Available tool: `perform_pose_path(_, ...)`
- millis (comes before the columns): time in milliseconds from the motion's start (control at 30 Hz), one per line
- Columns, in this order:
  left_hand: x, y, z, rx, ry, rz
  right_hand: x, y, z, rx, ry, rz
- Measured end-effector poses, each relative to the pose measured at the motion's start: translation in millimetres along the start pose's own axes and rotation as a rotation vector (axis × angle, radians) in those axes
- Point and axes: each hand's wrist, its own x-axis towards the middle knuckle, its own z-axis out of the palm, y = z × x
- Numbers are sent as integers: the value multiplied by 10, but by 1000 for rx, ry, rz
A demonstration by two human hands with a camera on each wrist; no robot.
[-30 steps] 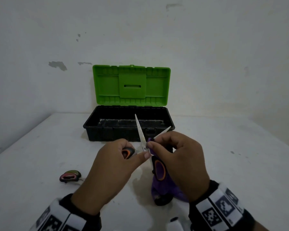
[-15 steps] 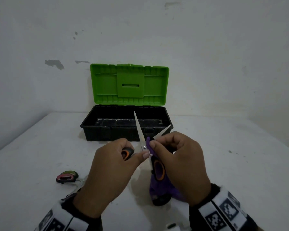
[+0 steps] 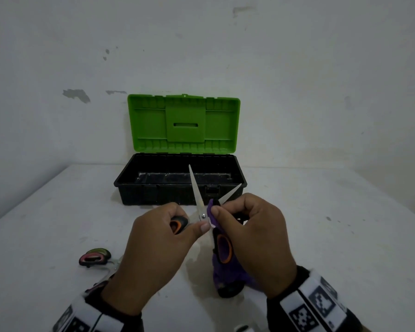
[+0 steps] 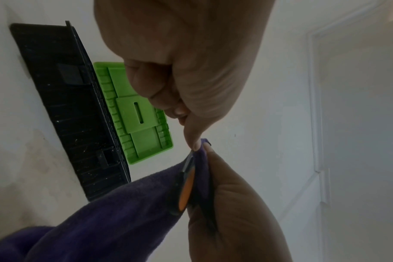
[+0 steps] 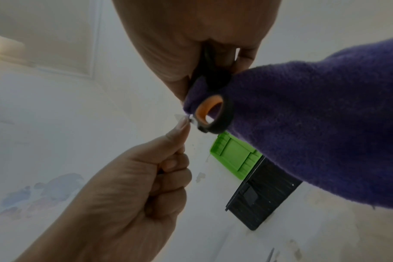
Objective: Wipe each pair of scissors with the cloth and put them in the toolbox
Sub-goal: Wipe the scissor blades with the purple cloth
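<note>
Black-and-orange scissors (image 3: 197,192) stand with blades spread apart, tips toward the toolbox (image 3: 177,190). My left hand (image 3: 189,220) grips one handle, thumb reaching to the pivot. My right hand (image 3: 219,209) pinches a fold of the purple cloth (image 3: 225,271) round the right blade near the pivot. The other handle (image 5: 213,113) lies against the cloth (image 5: 314,133) in my right palm. The rest of the cloth (image 4: 101,221) hangs down to the table. The toolbox is black and stands open with its green lid (image 3: 185,125) upright; inside looks bare.
A second pair of scissors with pink-and-green handles (image 3: 95,257) lies on the white table (image 3: 321,236) at the left, partly hidden by my left forearm. White walls close the table at the back and left. A small white object (image 3: 241,328) shows at the bottom edge.
Both hands and the scissors stay nearly where they were. A little more of the purple fold shows beside my right thumb at the pivot.
</note>
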Motion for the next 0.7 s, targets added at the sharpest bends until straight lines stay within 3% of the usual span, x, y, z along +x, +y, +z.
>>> perform_pose_path(133,-4,4,5,-7,-13,-7,61,44,-36,2,71,17)
perform_pose_path(267,6,0,-15,-28,-5,6,35,-3,-5,14,18,9)
perform_pose_path(400,4,-15,-13,-20,-8,8,105,57,-42,42,105,47)
perform_pose_path(533,11,-32,-29,-15,-6,17,44,0,-12,27,15,33)
perform_pose_path(700,-1,-11,-16,-25,-6,13,116,51,-43,58,96,65)
